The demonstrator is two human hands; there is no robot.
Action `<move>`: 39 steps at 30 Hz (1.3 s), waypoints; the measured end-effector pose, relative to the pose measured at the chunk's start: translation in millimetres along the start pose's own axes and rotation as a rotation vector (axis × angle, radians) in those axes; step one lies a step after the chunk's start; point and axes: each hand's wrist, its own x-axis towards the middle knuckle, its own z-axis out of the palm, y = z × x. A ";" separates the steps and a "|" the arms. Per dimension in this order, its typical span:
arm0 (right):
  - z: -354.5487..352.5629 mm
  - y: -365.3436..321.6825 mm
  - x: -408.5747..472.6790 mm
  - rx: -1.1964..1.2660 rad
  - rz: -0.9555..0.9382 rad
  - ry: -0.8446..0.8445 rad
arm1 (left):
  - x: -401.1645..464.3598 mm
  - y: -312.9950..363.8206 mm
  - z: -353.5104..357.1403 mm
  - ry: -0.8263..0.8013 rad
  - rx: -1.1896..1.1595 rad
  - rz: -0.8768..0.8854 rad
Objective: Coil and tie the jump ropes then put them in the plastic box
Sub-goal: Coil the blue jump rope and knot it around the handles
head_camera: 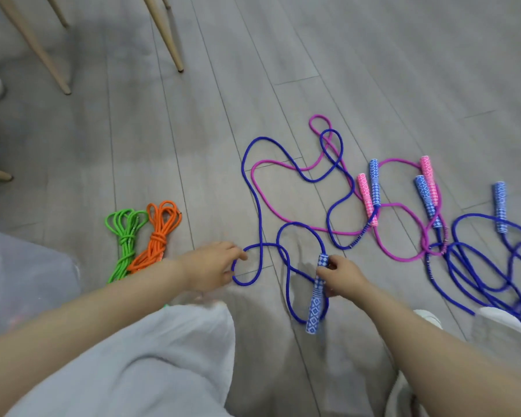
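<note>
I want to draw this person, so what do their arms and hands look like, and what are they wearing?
Both forearms are bare: no sleeves reach them. The left hand and right hand wear no gloves, and no rings, watch or bracelets show. The fingers look short and rounded, slightly blurred. Below the arms is loose, pale grey-white clothing.

No text, label, brand, number or sign could be read anywhere. The rope handles (374,182) bore only woven diamond and stripe patterns, no lettering.
</note>
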 end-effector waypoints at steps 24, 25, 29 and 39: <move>-119.7 -125.1 -292.9 -0.077 -0.736 0.335 | -149.6 259.7 -149.8 0.697 -0.563 0.010; -119.3 -121.4 -302.3 -0.110 -0.752 0.370 | -156.3 264.8 -145.0 0.734 -0.665 0.028; -112.6 -106.7 -330.4 -0.193 -0.801 0.440 | -177.9 279.7 -129.0 0.789 -0.797 0.066; -95.9 -81.8 -334.1 0.068 -0.736 0.426 | -204.3 289.8 -112.8 0.645 -1.155 0.126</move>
